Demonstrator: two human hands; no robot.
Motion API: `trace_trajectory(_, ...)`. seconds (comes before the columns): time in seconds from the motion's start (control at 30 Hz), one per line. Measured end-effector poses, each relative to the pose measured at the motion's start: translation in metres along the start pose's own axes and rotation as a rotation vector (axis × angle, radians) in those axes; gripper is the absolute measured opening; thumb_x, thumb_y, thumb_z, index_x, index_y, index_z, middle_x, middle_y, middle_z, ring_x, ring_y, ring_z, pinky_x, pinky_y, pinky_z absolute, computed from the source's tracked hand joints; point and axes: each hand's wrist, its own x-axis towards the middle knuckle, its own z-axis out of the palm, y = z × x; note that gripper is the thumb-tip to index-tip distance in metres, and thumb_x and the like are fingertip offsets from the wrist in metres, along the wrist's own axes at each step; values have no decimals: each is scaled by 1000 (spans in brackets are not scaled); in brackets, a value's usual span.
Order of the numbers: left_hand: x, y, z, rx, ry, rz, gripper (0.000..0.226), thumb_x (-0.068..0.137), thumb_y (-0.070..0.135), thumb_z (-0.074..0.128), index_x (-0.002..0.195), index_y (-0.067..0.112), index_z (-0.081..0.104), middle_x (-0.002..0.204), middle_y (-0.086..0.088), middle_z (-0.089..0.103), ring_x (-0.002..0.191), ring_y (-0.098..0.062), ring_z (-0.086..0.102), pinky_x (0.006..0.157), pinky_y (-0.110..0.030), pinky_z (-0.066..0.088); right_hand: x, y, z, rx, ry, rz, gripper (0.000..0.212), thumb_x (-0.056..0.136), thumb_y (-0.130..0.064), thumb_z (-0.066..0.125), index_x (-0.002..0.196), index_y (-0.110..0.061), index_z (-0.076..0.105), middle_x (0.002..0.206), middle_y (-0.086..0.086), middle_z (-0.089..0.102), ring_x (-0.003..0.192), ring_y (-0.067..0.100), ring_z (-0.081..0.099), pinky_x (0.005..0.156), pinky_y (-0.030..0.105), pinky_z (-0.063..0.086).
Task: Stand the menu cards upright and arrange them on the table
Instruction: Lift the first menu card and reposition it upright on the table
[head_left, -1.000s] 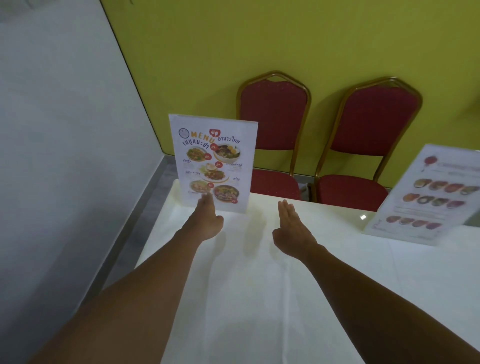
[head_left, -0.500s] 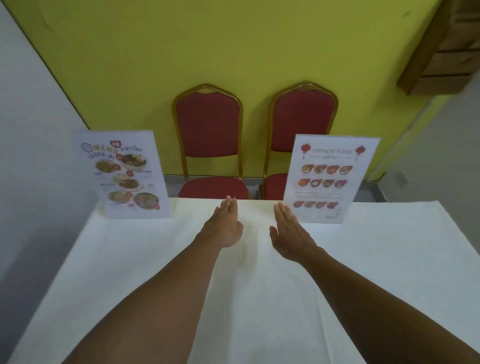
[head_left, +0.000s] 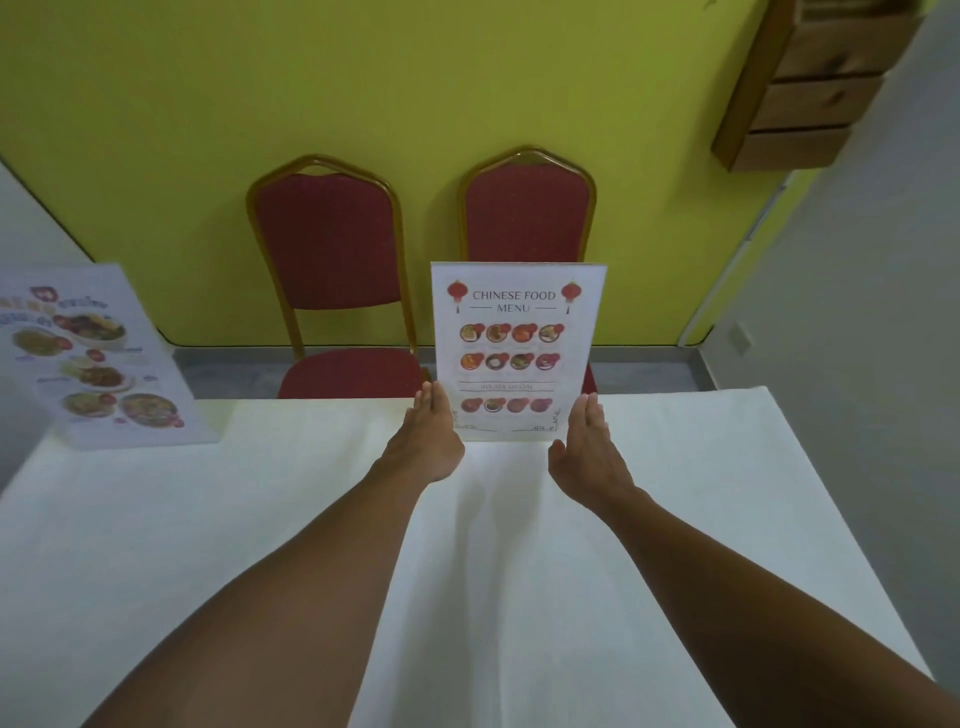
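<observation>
- The fingers (head_left: 432, 402) of the left hand (head_left: 423, 444) are lying straight and together, flat against the lower left edge of the Chinese food menu card (head_left: 518, 351); whether they are pressing or only grazing it is hard to tell.
- The right hand (head_left: 587, 452) is mirroring this at the card's lower right edge, fingers straight and together, thumb spread out below; neither hand is wrapping around the card.
- The card is standing upright at centre frame, near the far edge of the white worktop (head_left: 311, 519), facing the camera.
- Judged step: squaring this card between two flat palms. The next move is probably calling for a gentle, even nudge or release, so the card is not tipping.
- A second menu card (head_left: 98, 358), showing photographed dishes, is standing at the left of the frame, leaning back, its left side cut off and its print blurred.
- The Chinese card's base is blending into the white cloth, so what is propping it up is not visible.
- Two red chairs (head_left: 332, 270) are sitting behind, the right one mostly hidden by the card.
</observation>
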Motion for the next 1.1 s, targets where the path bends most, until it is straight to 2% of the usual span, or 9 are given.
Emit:
trace_trajectory(0.13,9,8,-2,-33,49,-36,88,96,15,49,155,11,-16,165,-4,-12,152,-22,-8,120,-45,17,15,2,-8,104,21,66,90,99,-35,51,159,-9,-10,169,16,-8,156,37,-7,123,53,20)
trace_trajectory(0.27,21,9,-6,-89,76,-63,94,93,15,54,155,13,-17,166,-5,-5,152,-24,-2,117,-50,25,36,9,-5,201,102,13,90,87,-56,56,155,-24,7,160,12,27,148,43,30,98,65,49)
trace_trajectory(0.33,27,10,-7,-114,90,-57,95,92,15,56,156,15,-14,165,-5,5,151,-27,11,113,-51,33,33,2,-11,229,135,-36,91,85,-62,58,155,-28,12,156,7,35,143,37,40,95,63,52)
trace_trajectory(0.4,32,10,-6,-152,124,-30,95,88,13,59,157,18,-7,158,-3,23,144,-27,28,102,-48,45,24,-14,-20,271,148,-82,72,89,-43,65,148,-26,27,138,-3,52,122,22,56,92,51,57)
trace_trajectory(0.47,34,8,-4,-194,169,-2,92,83,10,64,153,23,6,144,0,39,133,-24,41,87,-42,55,24,-18,-21,332,132,-85,58,90,-20,65,140,-25,35,121,-11,57,100,10,57,87,42,59)
trace_trajectory(0.53,33,7,0,-220,199,19,88,79,8,68,148,23,16,132,0,46,124,-22,50,77,-39,59,24,-18,-20,365,146,-50,59,88,-19,67,139,-26,38,115,-13,60,92,8,58,85,39,59)
trace_trajectory(0.73,30,9,-2,-142,239,42,70,82,11,66,139,19,25,122,-4,56,107,-26,62,62,-29,56,24,-20,-20,422,166,43,56,87,-17,70,137,-23,44,113,-12,60,99,15,60,87,40,58)
trace_trajectory(0.93,23,35,-4,-135,234,70,65,87,10,62,140,17,25,124,-5,57,111,-28,62,69,-32,57,22,-7,-37,446,174,74,51,90,-12,68,135,-20,45,115,-9,59,102,20,59,92,48,56)
trace_trajectory(1.1,20,78,12,-179,239,104,68,87,5,59,144,16,23,127,-5,57,110,-27,61,59,-23,49,20,28,-64,443,229,61,49,89,-14,69,131,-25,46,105,-14,58,85,12,58,75,31,59)
